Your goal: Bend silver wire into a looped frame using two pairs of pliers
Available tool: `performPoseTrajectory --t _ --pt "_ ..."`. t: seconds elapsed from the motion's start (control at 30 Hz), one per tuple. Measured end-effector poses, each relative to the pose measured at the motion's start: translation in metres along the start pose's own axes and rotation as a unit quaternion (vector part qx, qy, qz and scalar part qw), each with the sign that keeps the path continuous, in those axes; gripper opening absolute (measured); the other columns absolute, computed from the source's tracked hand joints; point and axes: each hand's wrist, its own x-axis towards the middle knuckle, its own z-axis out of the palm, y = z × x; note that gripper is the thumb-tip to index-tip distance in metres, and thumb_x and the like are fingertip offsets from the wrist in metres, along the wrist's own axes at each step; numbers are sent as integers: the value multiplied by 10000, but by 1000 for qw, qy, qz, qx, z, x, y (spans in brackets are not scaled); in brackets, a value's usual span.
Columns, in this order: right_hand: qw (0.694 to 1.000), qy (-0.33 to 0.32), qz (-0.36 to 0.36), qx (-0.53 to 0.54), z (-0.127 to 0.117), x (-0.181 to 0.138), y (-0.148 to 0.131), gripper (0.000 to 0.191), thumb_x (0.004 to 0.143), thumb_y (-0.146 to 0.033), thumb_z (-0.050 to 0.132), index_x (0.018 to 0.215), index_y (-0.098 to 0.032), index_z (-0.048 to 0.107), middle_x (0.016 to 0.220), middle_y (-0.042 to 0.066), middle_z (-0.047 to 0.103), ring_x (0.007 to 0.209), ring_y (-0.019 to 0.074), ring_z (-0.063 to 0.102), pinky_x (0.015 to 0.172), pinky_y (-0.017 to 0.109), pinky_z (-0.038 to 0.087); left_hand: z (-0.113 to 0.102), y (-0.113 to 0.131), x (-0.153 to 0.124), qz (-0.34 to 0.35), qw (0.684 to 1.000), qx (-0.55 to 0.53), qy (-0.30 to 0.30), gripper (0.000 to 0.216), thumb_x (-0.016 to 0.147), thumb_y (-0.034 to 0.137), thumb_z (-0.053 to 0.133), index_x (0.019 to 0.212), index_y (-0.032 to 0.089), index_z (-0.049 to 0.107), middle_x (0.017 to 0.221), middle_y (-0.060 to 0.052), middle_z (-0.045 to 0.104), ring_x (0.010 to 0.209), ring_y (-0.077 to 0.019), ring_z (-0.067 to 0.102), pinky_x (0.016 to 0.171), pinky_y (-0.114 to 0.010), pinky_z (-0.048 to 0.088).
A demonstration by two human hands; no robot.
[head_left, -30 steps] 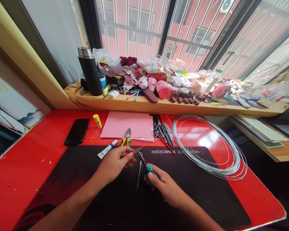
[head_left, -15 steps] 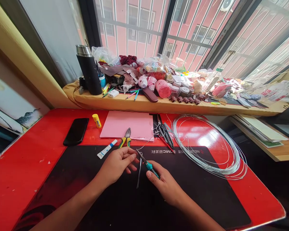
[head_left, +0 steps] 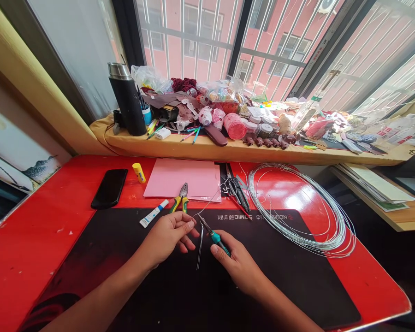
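Phone: your phone [head_left: 109, 187] lies flat at far left on the red table [head_left: 38, 240], off the mat. Likely parked out of the way.
Glue stick, tube: the yellow glue stick [head_left: 139, 173] is near the paper's corner. The white tube [head_left: 154, 213] is on the mat edge, just beside your left hand.
Pink paper: the pink paper [head_left: 183, 177] lies flat behind the mat. The nose of the yellow-green pliers [head_left: 180, 202] lies over its near edge, handles toward you, probably for a quick grab.
Left hand: your left hand [head_left: 166, 235] is low over the black mat [head_left: 297, 286], thumb and fingertip pinched on the thin wire [head_left: 207, 204]. The wire runs up and right toward the coil. Looks like you pin the end so it can't spring.
Cut pieces: short wire pieces [head_left: 199, 246] lie on the mat between your hands, touching neither.
Right hand: your right hand [head_left: 240, 265] is wrapped tight round the teal-handled pliers [head_left: 210, 233]. The nose aims up-left at the pinched wire end. Can't tell if it bites the wire.
Scissors: scissors [head_left: 233, 186] and small tools sit right of the paper.
Coil: the wire coil [head_left: 332, 249] lies flat, partly on the mat and partly on the table, right of both hands. Probably your stock.
Surface: glossy red top with glare, and a black mat with white print.
Room: the wooden sill [head_left: 193, 150] behind is crowded with a black flask [head_left: 127, 101], yarn rolls and bags. Barred window [head_left: 200, 41], daylight, red building outside.
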Motion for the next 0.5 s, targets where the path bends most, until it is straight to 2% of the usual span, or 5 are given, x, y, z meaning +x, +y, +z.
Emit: performPoseTrajectory --t 0.3,0.5 --pt "1000 4 2 -21 0 0 -1 391 1000 -550 546 1168 -215 656 1037 45 685 925 230 599 846 320 454 0 -7 1 -2 1000 -2 -8 435 778 523 719 965 154 584 828 -58 752 483 -135 665 405 -211 440" --pt "1000 2 4 -12 -2 0 0 401 999 -562 538 1166 -213 645 1020 45 657 936 234 577 859 324 448 -1 -8 1 -1 1000 10 -3 436 773 533 721 950 161 576 822 -61 753 464 -135 657 383 -207 421"
